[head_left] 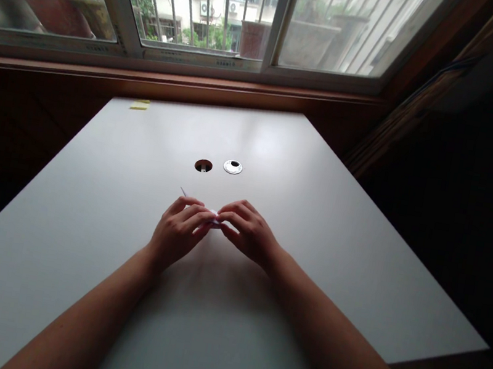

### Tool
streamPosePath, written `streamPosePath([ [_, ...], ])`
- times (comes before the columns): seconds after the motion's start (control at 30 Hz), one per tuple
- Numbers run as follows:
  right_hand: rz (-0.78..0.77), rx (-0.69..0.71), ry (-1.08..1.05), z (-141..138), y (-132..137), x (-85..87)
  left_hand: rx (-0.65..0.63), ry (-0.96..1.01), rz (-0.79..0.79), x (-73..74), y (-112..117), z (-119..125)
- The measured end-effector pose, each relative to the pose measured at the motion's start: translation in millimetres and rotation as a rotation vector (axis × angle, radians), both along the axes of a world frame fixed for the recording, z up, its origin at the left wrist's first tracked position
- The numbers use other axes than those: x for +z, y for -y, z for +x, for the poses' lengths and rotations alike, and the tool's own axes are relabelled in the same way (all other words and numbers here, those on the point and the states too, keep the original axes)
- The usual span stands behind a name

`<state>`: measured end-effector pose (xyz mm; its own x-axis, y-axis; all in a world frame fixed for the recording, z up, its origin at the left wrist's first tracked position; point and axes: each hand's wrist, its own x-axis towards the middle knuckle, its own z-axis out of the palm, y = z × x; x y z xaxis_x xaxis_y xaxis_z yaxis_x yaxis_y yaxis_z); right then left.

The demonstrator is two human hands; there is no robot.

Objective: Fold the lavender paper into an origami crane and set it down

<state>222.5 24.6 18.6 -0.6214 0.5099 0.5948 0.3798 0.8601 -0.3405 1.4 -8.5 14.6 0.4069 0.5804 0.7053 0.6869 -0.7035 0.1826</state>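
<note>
Both my hands rest near the middle of a white table [79, 233]. My left hand [178, 230] and my right hand [246, 231] meet fingertip to fingertip, with curled fingers pinching a small white piece of paper [214, 217] between them. Most of the paper is hidden under the fingers. A thin pale corner of it sticks out just beyond my left hand, pointing toward the far left.
A round cable hole [203, 166] and its loose white ring cap [233, 167] lie beyond my hands. A yellow sticky note [140, 104] sits at the far left corner. A wooden sill and barred window run behind the table; the right side is dark.
</note>
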Motion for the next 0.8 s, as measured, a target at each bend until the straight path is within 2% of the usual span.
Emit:
streamPosePath([
  [0.4,-0.042,-0.03,-0.146,-2.9,3.6,0.8,0.108,0.048,0.055,4.7,5.3,5.1],
  [0.8,0.037,-0.216,-0.028,-0.6,6.3,2.7,0.096,0.004,0.112,5.6,6.7,4.3],
])
